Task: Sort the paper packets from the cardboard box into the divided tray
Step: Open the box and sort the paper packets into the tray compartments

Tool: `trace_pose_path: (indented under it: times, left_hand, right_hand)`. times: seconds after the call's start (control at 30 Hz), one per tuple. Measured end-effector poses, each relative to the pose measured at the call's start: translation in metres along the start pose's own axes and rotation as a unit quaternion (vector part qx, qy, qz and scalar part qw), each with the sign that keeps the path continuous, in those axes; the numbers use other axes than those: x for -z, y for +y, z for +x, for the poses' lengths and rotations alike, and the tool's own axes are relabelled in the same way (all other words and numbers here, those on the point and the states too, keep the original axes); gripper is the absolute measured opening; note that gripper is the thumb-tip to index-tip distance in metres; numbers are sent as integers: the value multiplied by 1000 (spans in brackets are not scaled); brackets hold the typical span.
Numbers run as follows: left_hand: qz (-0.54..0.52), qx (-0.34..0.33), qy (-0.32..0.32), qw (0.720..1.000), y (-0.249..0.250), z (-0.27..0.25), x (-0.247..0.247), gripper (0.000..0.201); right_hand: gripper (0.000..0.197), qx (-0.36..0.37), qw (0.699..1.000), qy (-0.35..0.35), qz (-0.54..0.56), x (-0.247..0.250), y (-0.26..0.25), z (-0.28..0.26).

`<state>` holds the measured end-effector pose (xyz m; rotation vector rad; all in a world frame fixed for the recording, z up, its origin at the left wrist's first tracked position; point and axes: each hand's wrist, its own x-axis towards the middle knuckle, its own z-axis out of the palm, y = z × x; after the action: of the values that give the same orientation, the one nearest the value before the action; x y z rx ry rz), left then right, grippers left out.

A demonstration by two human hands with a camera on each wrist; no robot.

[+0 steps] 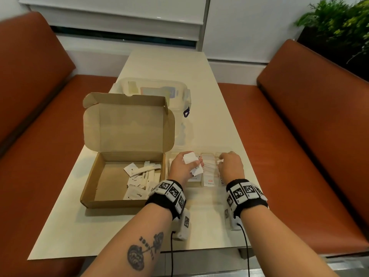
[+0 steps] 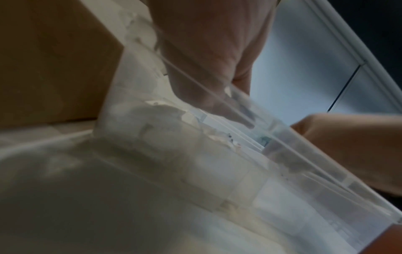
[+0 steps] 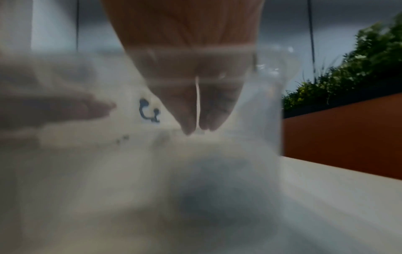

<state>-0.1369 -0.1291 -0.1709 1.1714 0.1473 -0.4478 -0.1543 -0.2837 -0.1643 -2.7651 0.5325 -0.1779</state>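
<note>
Nearest, both wrists rest by the table's (image 1: 199,66) near edge, so the hands work low over the clear divided tray (image 1: 207,183) near its right edge. The left hand (image 1: 182,166) curls round a small bunch of white paper packets (image 1: 189,158), seemingly a supply to hand off one by one. The right hand (image 1: 231,164) pinches one thin packet (image 3: 197,103) between its fingertips (image 3: 188,120) and lowers it on edge into a right-side compartment, probably so it files upright; the blur hides which slot exactly. More packets (image 1: 139,181) lie loose in the right half of the cardboard box (image 1: 123,202), just left of the tray. Its raised lid (image 1: 127,126) screens a clear lidded tub (image 1: 155,90) farther back, clear of the work.
</note>
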Motion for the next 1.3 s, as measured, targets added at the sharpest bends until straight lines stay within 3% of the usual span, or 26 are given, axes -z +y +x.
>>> trace_pose_path:
  times: [0.1, 0.2, 0.27, 0.37, 0.5, 0.67, 0.87, 1.03, 1.2, 1.3]
  left_hand:
    - [33, 4, -7, 999, 0, 1, -1, 35]
    - [110, -12, -1, 994, 1, 0, -4, 40]
    - [132, -22, 6, 991, 4, -3, -5, 39]
    - [132, -15, 2, 991, 8, -6, -2, 41]
    - [114, -12, 4, 993, 12, -9, 8, 42]
    - [89, -6, 15, 996, 18, -10, 16, 41]
    - [81, 1, 28, 996, 23, -8, 12, 34]
    - [42, 24, 21, 999, 23, -8, 12, 27]
    - [40, 30, -8, 999, 24, -10, 12, 26]
    - [54, 28, -20, 998, 25, -11, 11, 24]
  right_hand:
    - [17, 27, 989, 47, 138, 12, -17, -8]
    - [8, 33, 966, -29, 254, 22, -35, -15]
    - [10, 19, 958, -79, 276, 26, -41, -16]
    - [14, 1, 945, -96, 312, 29, -43, -18]
    - [16, -30, 910, -126, 394, 28, -42, -24]
    - [33, -25, 872, -191, 450, 26, -48, -32]
    - [33, -16, 894, -149, 423, 20, -55, -35]
    - [15, -17, 908, -93, 409, 17, -55, -35]
    - [9, -38, 893, -72, 442, 13, -52, -37]
    - [22, -36, 887, -79, 453, 10, -54, -39]
